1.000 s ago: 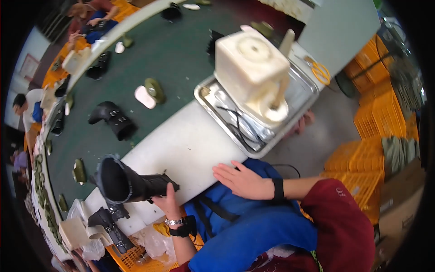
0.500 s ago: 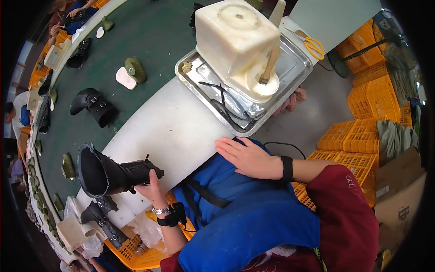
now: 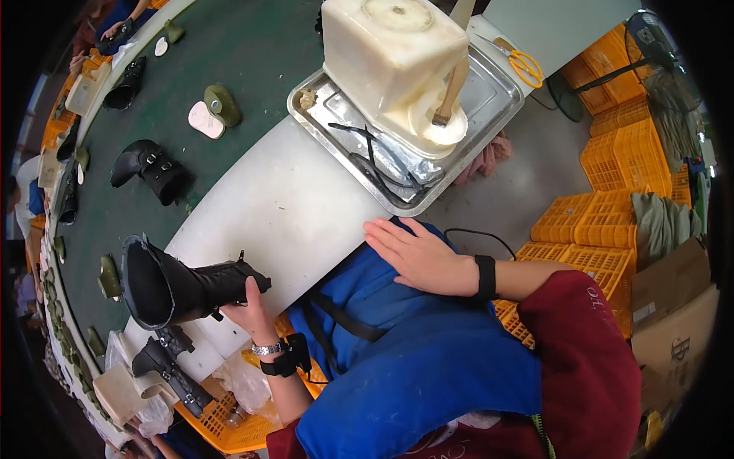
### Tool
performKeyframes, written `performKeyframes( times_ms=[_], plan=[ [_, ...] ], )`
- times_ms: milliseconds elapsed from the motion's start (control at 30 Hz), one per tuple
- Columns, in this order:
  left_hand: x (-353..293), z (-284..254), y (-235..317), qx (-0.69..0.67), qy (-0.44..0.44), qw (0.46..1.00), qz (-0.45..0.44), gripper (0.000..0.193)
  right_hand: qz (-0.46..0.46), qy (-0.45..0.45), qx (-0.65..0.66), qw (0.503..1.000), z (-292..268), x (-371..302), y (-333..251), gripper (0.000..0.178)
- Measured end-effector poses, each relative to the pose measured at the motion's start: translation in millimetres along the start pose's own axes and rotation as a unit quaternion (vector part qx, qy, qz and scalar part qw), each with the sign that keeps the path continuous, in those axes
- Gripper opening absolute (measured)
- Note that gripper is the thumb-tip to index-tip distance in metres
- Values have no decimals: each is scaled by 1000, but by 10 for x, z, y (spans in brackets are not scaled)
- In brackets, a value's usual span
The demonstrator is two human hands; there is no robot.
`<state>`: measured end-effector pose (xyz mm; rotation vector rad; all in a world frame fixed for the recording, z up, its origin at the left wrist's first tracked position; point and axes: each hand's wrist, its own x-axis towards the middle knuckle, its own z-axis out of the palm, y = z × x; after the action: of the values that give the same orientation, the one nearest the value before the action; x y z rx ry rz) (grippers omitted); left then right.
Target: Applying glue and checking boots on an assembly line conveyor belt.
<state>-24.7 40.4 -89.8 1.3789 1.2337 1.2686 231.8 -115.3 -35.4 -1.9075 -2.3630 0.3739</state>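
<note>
My left hand (image 3: 248,312) grips a black boot upper (image 3: 202,287) by its lower end, thumb on top. The boot lies sideways just over the white tabletop (image 3: 283,203), and its wide shaft opening faces left. My right hand (image 3: 428,256) rests flat with fingers stretched out, its fingertips by the table's edge and the palm over my blue apron (image 3: 428,359). Nothing is in it. Beyond those fingers stands a metal tray (image 3: 306,115) with a cream plastic container (image 3: 390,57), a glue brush (image 3: 451,92) at the container's mouth, and dark strips (image 3: 375,157).
On the green work surface (image 3: 252,46) sit a buckled black boot (image 3: 153,170) and an olive shoe last (image 3: 222,105) beside a pale insole (image 3: 205,120). Yellow-handled scissors (image 3: 526,69) lie past the tray. Orange crates (image 3: 596,218) are stacked at right. More boots (image 3: 172,371) lie at lower left.
The whole view has shifted slightly, so things sit a little higher and further left. My left hand keeps its hold on the boot upper, and the right hand stays flat.
</note>
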Motion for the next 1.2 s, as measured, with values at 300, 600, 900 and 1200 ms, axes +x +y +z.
performKeyframes(
  times_ms=[300, 600, 900, 1200],
  plan=[
    [10, -57, -95, 13, -15, 1000, 20, 49, -85, 24, -4, 996, 179, 385, -177, 81],
    [42, -60, -89, 111, 7, 994, 3, 52, -32, 93, 115, 989, 257, 187, -192, 82],
    [6, -42, -22, 94, 3, 995, -19, 54, -55, 186, 29, 981, 615, 368, -86, 49],
    [85, -81, -101, 104, 0, 994, 13, 52, -42, 199, 31, 979, 665, 352, -125, 47]
  ],
)
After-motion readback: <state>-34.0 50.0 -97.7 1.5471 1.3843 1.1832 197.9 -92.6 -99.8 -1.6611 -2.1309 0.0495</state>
